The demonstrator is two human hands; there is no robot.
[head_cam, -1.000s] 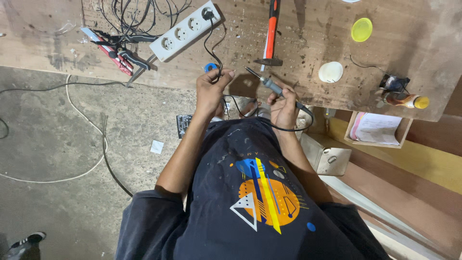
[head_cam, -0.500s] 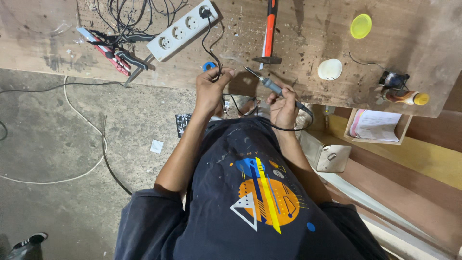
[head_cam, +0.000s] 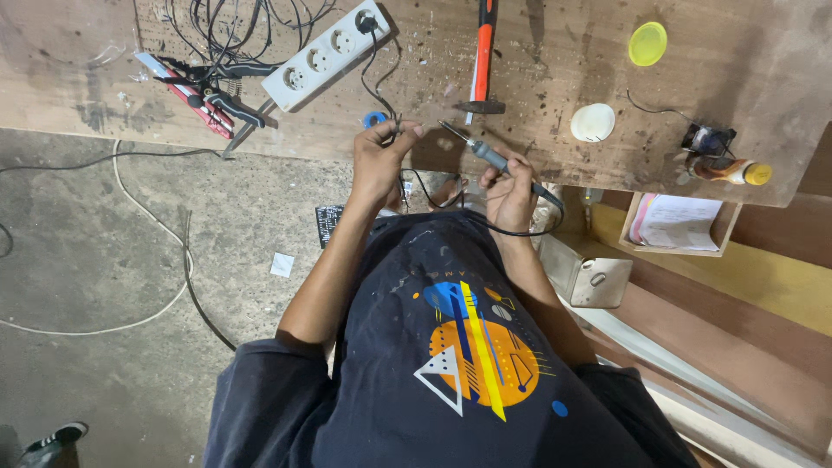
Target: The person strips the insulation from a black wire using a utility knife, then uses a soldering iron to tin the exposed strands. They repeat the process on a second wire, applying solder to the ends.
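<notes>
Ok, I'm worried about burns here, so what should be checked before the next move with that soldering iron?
1. Grip: right hand holds the soldering iron by its handle, behind the metal tip. Ok.
2. Tip clearance: bare bench lies between the tip and the left hand. Ok.
3. Workpiece: left hand pinches a thin black wire beside the small blue roll. Ok.
4. Iron's cord: loops off the bench edge against the shirt and could snag. Not ok.
5. Heat: one plug sits in the power strip. Cannot tell whether the iron is hot.
6. Hammer: lies just beyond the tip, apart from it. Ok.
</notes>
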